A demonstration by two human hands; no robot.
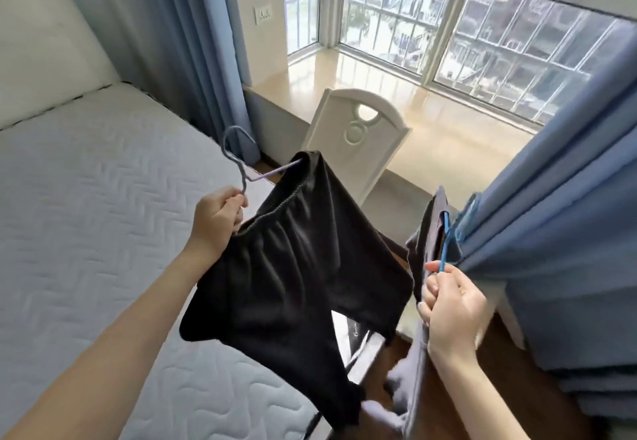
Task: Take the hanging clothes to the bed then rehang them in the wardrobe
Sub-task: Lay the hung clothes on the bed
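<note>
My left hand (217,219) grips the neck of a lilac hanger (238,160), its hook pointing up. Black trousers (293,274) with an elastic waistband hang from it, spread out over the bed's right edge. My right hand (451,305) pinches a blue hanger (446,243) that carries a grey garment (413,353) hanging down toward the floor. The bed (86,215), a bare white quilted mattress, fills the left side. No wardrobe is in view.
A white chair (358,136) stands between the bed and the window sill (448,129). Blue curtains hang at the far left (206,43) and close by on the right (568,232). Dark wooden floor (482,388) shows beside the bed.
</note>
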